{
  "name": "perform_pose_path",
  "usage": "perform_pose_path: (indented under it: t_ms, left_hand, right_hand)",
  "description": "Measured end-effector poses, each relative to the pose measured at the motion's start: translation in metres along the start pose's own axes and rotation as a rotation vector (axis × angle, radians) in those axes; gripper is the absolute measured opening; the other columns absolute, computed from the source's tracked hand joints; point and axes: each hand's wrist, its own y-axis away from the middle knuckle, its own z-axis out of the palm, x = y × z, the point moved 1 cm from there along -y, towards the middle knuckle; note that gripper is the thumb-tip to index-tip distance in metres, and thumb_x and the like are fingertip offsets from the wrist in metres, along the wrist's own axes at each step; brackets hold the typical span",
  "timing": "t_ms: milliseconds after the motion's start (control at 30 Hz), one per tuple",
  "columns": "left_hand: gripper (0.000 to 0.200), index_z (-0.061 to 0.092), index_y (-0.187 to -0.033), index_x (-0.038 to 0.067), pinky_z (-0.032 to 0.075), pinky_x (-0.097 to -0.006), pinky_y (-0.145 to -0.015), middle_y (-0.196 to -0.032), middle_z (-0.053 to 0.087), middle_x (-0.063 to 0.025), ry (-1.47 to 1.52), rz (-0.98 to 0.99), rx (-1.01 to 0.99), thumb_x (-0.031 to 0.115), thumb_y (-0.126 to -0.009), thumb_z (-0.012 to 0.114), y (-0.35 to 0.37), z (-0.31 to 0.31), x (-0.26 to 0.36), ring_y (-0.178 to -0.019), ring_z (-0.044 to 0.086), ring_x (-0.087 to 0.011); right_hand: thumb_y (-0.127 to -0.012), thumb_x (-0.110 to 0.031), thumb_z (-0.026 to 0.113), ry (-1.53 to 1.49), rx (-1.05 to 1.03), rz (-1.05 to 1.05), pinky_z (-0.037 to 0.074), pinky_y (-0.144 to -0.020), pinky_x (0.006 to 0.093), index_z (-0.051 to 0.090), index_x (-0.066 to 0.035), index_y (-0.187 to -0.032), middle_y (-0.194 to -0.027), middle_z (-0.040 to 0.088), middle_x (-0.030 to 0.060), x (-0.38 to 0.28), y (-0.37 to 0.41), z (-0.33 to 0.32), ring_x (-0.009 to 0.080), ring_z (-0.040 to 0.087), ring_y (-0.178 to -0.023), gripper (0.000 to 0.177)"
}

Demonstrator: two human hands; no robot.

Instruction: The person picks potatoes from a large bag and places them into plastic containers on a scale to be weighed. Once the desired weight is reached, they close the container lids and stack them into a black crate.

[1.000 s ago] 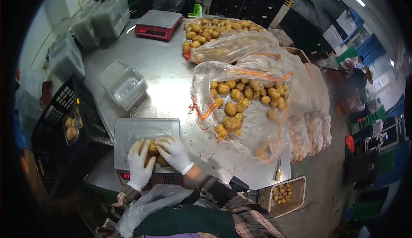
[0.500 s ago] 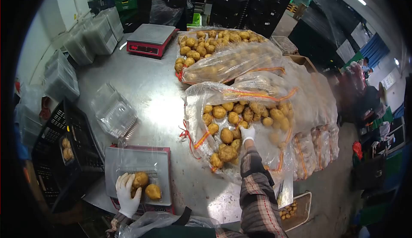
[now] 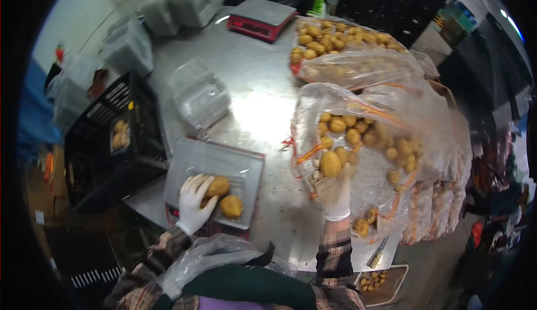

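Left hand [image 3: 196, 202] cups a potato [image 3: 220, 185] on the scale [image 3: 249, 169], near-left corner of the worktop [image 3: 263, 75]; right hand [image 3: 335, 194] is at the bag [image 3: 366, 178], grip indeterminable; a left-hand nudge could roll the potato off.

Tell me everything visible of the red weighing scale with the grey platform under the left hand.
The red, box-like weighing scale with a flat, rectangular, metal-looking grey platform stands on the shiny grey metal table, before the person. A clear plastic tray rests on it, holding at least two rounded yellow-brown potatoes; the white-gloved left hand lies over one. Red light shows at its lower left, too small to read. Much of its front is hidden.
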Motion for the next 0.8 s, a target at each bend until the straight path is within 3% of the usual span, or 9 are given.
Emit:
perform_pose_path:
  t_ms: [233, 333, 367, 467, 500, 600, 633, 733, 800]
  left_hand:
    - [0.060, 0.051, -0.131, 0.006, 0.030, -0.0473, -0.109, -0.127, 0.053, -0.0149, 0.144, -0.025, 0.056, 0.016, -0.076, 0.071, 0.000, -0.023, 0.012, -0.124, 0.045, -0.0339]
    - [0.059, 0.049, -0.133, 0.006, 0.026, -0.0481, -0.111, -0.129, 0.051, -0.0143, 0.195, -0.030, 0.072, 0.014, -0.078, 0.068, 0.001, -0.034, 0.019, -0.127, 0.043, -0.0336]
    - [0.059, 0.049, -0.133, 0.006, 0.026, -0.0477, -0.111, -0.129, 0.051, -0.0143, 0.219, -0.054, 0.093, 0.014, -0.078, 0.068, 0.004, -0.034, 0.017, -0.126, 0.043, -0.0337]
    - [0.055, 0.052, -0.131, 0.005, 0.029, -0.0461, -0.109, -0.128, 0.053, -0.0147, 0.252, -0.152, 0.136, 0.011, -0.078, 0.067, 0.014, -0.037, 0.006, -0.125, 0.044, -0.0340]
    - [0.054, 0.053, -0.129, 0.005, 0.030, -0.0455, -0.108, -0.127, 0.053, -0.0149, 0.258, -0.188, 0.150, 0.010, -0.078, 0.067, 0.017, -0.038, 0.001, -0.124, 0.045, -0.0341]
    - [0.048, 0.056, -0.124, 0.004, 0.034, -0.0432, -0.106, -0.124, 0.055, -0.0156, 0.271, -0.228, 0.193, 0.007, -0.078, 0.066, 0.025, -0.043, -0.016, -0.122, 0.046, -0.0344]
    - [0.041, 0.060, -0.120, 0.003, 0.036, -0.0420, -0.104, -0.121, 0.057, -0.0156, 0.242, -0.211, 0.217, 0.004, -0.079, 0.064, 0.025, -0.049, -0.020, -0.121, 0.047, -0.0337]
    - [0.039, 0.061, -0.118, 0.003, 0.037, -0.0415, -0.103, -0.120, 0.058, -0.0150, 0.232, -0.284, 0.264, 0.004, -0.079, 0.063, 0.033, -0.054, -0.039, -0.120, 0.048, -0.0328]
    - [0.036, 0.062, -0.115, 0.002, 0.038, -0.0398, -0.103, -0.119, 0.059, -0.0170, 0.228, -0.313, 0.285, 0.001, -0.079, 0.062, 0.032, -0.061, -0.043, -0.118, 0.051, -0.0327]
  right_hand:
    - [-0.097, -0.046, 0.047, 0.209, -0.053, 0.391, 0.048, -0.071, 0.0284, 0.045, 0.000, -0.132, -0.106, 0.061, 0.0145, 0.114, 0.031, 0.070, 0.0178, 0.059, -0.077, 0.058]
    - [-0.098, -0.045, 0.047, 0.331, -0.004, 0.368, 0.048, -0.071, 0.0280, 0.045, -0.001, -0.132, -0.110, 0.059, 0.0140, 0.133, 0.035, 0.080, 0.0168, 0.059, -0.077, 0.056]
    - [-0.098, -0.036, 0.050, 0.609, 0.102, 0.294, 0.049, -0.070, 0.0288, 0.045, -0.001, -0.133, -0.113, 0.058, 0.0141, 0.133, 0.039, 0.086, 0.0184, 0.059, -0.078, 0.050]
    - [-0.095, -0.027, 0.056, 1.775, -0.111, -0.544, 0.049, -0.067, 0.0285, 0.045, 0.000, -0.135, -0.112, 0.057, 0.0147, 0.157, 0.031, 0.063, 0.0200, 0.060, -0.076, 0.049]
    - [-0.090, -0.018, 0.063, 1.697, -0.029, -0.183, 0.049, -0.072, 0.0290, 0.042, 0.001, -0.139, -0.106, 0.062, 0.0176, 0.157, 0.035, 0.070, 0.0169, 0.061, -0.085, 0.056]
    - [-0.090, -0.013, 0.063, 1.540, 0.059, -0.252, 0.048, -0.065, 0.0280, 0.044, 0.001, -0.138, -0.091, 0.062, 0.0092, 0.155, 0.036, 0.039, 0.0139, 0.056, -0.069, 0.053]
    - [-0.090, -0.010, 0.061, 1.279, 0.150, 0.193, 0.045, -0.055, 0.0229, 0.054, -0.003, -0.130, -0.084, 0.060, 0.0010, 0.131, 0.043, 0.060, 0.0126, 0.051, -0.056, 0.042]
    - [-0.089, -0.007, 0.059, 0.319, 0.081, 0.197, 0.039, -0.046, 0.0178, 0.060, -0.003, -0.119, -0.088, 0.060, -0.0007, 0.054, 0.084, 0.109, 0.0098, 0.049, -0.052, 0.030]
    - [-0.090, -0.005, 0.056, -0.017, -0.207, -0.138, 0.040, -0.046, 0.0203, 0.059, -0.002, -0.115, -0.096, 0.061, 0.0050, -0.009, 0.111, 0.119, 0.0104, 0.052, -0.057, 0.026]
